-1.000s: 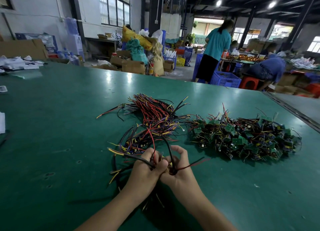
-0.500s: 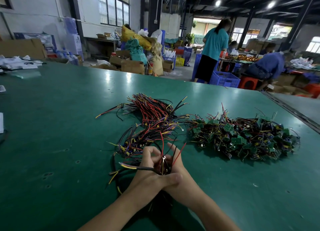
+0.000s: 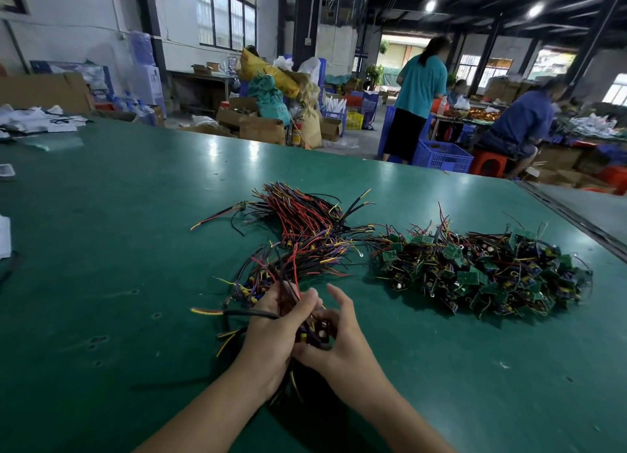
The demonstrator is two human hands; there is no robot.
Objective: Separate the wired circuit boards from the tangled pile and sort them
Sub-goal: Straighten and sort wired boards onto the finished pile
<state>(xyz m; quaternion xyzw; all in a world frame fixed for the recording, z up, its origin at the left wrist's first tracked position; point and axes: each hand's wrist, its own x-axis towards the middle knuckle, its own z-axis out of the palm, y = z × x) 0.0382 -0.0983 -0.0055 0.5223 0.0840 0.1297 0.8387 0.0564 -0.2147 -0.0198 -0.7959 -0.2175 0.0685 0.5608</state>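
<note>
Green table (image 3: 101, 283) fills the frame. At lower centre, the left hand (image 3: 274, 334) grips a wire bundle (image 3: 288, 296); the right hand (image 3: 339, 337), fingers loosely curled, pinches its board end. A tangled pile (image 3: 481, 272) of boards lies right of centre.

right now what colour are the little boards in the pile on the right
Green, tangled with red, yellow and black wires. The circuit board pile shows best in the head view.

The broad green bench (image 3: 118, 249) has a smooth, faintly glossy top that mirrors the ceiling lights near its far edge, with small dark scuffs toward its near-left corner. The red, black, yellow and purple wires (image 3: 305, 235) wear shiny plastic insulation. The small green circuit boards (image 3: 475, 272) look matt.
</note>
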